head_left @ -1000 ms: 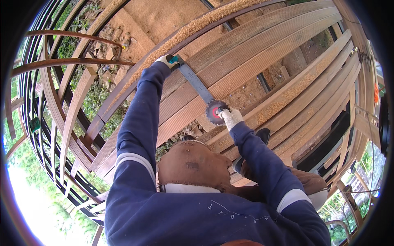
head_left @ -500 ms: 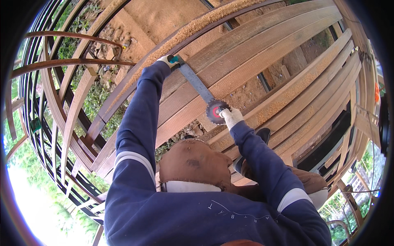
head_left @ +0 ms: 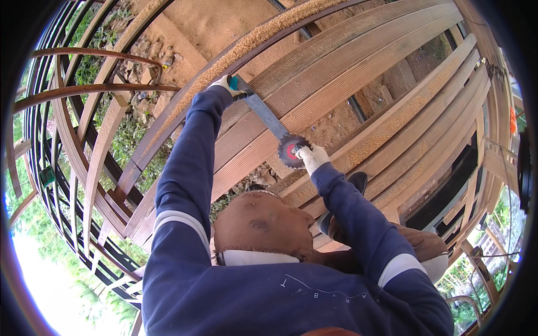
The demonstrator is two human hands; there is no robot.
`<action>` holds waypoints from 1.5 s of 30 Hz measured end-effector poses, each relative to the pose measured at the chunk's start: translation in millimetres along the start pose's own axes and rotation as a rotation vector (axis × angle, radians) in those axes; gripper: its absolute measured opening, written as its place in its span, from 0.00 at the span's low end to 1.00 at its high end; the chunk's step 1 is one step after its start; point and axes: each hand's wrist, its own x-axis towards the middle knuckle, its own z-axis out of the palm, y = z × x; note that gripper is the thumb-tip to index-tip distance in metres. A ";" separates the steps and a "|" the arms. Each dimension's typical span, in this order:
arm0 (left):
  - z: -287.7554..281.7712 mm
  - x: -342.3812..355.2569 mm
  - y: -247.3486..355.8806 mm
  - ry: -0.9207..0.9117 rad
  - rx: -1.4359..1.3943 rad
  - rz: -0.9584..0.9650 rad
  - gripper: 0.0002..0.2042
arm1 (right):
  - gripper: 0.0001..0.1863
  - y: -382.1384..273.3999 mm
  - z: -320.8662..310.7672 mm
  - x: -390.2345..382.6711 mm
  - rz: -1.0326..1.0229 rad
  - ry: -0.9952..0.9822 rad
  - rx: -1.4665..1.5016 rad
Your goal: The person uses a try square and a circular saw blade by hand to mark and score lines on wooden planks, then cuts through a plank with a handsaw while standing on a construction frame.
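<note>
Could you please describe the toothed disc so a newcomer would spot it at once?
Find the grooved boards, then the grey strip slanting across them. The toothed disc sits at its lower end, at the right hand; its round, dark rim and red centre set it apart from both.

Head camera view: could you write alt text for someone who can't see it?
A person's gloved left hand holds the teal end of a flat grey ruler, while the gloved right hand holds a round toothed disc at its other end. Below them lie grooved wooden boards, with sawdust scattered nearby.
</note>
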 end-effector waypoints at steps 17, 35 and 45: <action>17.2 -15.2 16.9 0.106 0.111 -0.216 0.50 | 0.14 2.4 -3.0 -0.6 -0.048 -0.011 -0.070; 32.5 -49.3 50.8 0.278 0.173 -0.252 0.50 | 0.06 -66.7 -69.7 24.7 -0.636 -0.477 -0.927; 49.0 -55.8 48.0 0.415 0.145 -0.190 0.40 | 0.11 -33.4 18.8 -7.9 0.003 -0.510 -0.426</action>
